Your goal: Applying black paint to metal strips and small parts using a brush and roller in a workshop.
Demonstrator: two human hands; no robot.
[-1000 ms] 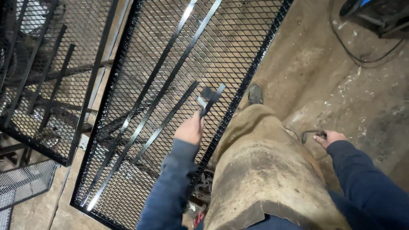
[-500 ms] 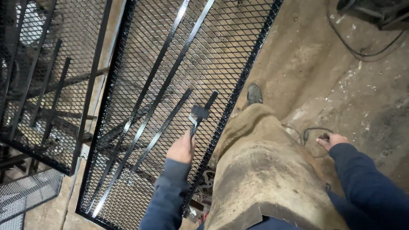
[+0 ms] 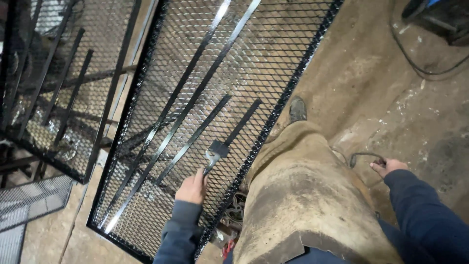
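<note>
Black expanded-metal mesh panel fills the upper centre. Left hand, lower centre, grips a metal tool resting on the mesh near its right frame edge, lower than before. Right hand, at right, is closed around a dark cable above bare concrete floor.

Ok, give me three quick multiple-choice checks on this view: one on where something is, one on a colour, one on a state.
1. Where is the tool head?
A. on the mesh panel
B. on the dirt floor
C. on the boot

2. What colour is the panel frame?
A. white
B. black
C. red

3. What is the right hand doing?
A. resting open on the knee
B. pressing the mesh
C. gripping a dark cable

Answers:
1 A, the left hand holds it against the mesh.
2 B, glossy black.
3 C, fingers closed around it.
</note>
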